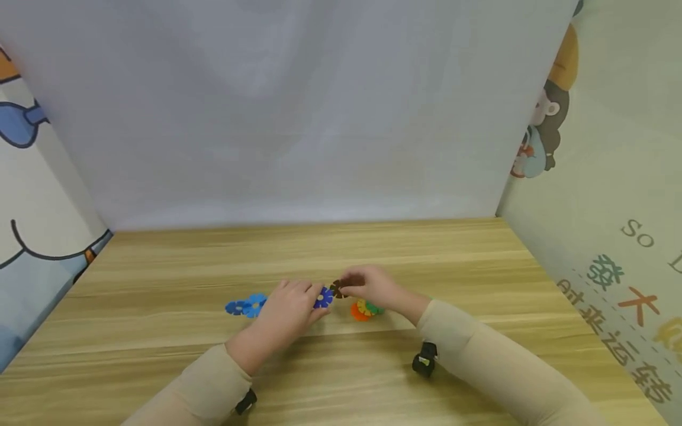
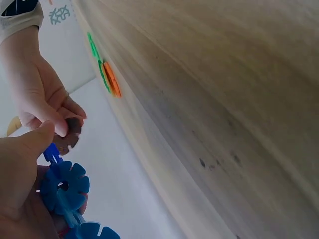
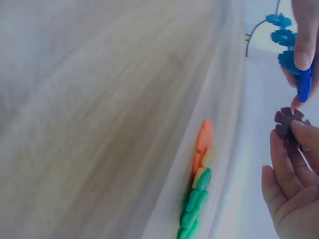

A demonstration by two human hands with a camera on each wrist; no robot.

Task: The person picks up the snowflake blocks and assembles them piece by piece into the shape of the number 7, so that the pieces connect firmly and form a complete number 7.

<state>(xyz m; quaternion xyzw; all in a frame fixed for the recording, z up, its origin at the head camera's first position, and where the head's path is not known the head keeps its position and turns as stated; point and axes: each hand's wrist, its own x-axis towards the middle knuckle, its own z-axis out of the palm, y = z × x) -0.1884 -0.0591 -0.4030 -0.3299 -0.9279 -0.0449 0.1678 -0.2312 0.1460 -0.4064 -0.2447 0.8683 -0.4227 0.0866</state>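
My left hand (image 1: 285,310) grips a chain of interlocking snowflake discs, running from light blue discs (image 1: 256,305) at its left end to a dark blue disc (image 1: 322,297) at its right end. Between thumb and fingers, my right hand (image 1: 375,288) pinches a brown snowflake disc (image 3: 285,122). The brown disc is right beside the dark blue one, and in the left wrist view the two overlap. Part of the chain is hidden under the left palm in the head view.
Below the right hand, a cluster of orange (image 1: 359,312), yellow (image 1: 365,306) and green discs (image 1: 375,309) lies on the wooden table (image 1: 341,378). A pale curtain (image 1: 298,118) hangs behind the table, with printed walls at both sides.
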